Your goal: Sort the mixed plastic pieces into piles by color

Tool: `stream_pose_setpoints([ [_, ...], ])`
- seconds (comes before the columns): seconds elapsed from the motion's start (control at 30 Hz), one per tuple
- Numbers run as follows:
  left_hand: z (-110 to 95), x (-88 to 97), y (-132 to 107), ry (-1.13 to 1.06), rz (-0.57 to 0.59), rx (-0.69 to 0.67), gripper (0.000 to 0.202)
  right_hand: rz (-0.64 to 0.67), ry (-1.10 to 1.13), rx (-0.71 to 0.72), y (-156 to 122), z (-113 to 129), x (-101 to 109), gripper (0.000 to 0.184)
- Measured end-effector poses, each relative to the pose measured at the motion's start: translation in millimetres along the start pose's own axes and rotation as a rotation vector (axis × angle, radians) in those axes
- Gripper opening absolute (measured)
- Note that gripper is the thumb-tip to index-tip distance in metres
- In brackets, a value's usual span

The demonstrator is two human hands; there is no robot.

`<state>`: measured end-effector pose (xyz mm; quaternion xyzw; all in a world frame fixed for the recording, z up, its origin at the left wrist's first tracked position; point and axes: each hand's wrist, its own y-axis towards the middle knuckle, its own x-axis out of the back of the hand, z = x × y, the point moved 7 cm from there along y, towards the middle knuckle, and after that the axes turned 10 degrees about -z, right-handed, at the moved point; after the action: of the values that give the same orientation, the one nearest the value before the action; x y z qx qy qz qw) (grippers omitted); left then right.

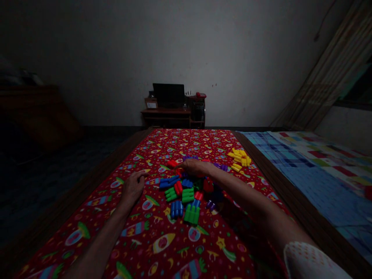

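Red ribbed plastic block [171, 164] lies just left of our nearer right hand [193, 167]; fingers clamped or apart, we can't tell!

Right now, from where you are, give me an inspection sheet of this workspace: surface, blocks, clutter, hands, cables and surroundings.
Surface: red patterned cloth, dimly lit.
Blocks: yellow blocks grouped on the right; mixed blocks in red, blue, green and purple loosely spread near the middle.
Clutter: cardboard box and a red phone-like item at the far desk.
Hands: left hand appears to rest on the cloth, left of the mixed blocks; right hand reaches over their far side, fingers near a red block, grip unclear.
Cables: dark cord on the upper right wall.
Surroundings: dark monitor ahead; curtain and blue bedding on the right.
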<state>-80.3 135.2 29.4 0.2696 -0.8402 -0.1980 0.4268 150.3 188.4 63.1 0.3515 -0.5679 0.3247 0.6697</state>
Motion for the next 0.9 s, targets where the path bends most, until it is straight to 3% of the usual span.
stream_pose_setpoints([
  [0.23,1,-0.5,0,-0.006,-0.01,0.022,0.032,-0.062,0.152,-0.023,5,-4,8,0.026],
  [0.4,0,-0.9,-1,-0.007,0.001,0.027,0.034,-0.105,0.161,0.033,6,-1,3,0.018],
  [0.57,-1,-0.4,-1,0.016,0.018,0.022,0.035,-0.212,0.219,0.025,0,-6,8,0.012],
  [0.67,1,-1.3,-1,0.022,0.021,0.018,0.036,-0.309,0.23,-0.07,-16,-31,30,0.011],
  [0.77,3,-2.0,0,0.008,0.009,0.016,0.034,-0.377,0.171,-0.271,-46,-77,59,0.015],
  [0.9,5,-4.3,0,0.012,0.009,0.003,0.033,-0.224,-0.06,-0.588,-100,-137,79,0.021],
])
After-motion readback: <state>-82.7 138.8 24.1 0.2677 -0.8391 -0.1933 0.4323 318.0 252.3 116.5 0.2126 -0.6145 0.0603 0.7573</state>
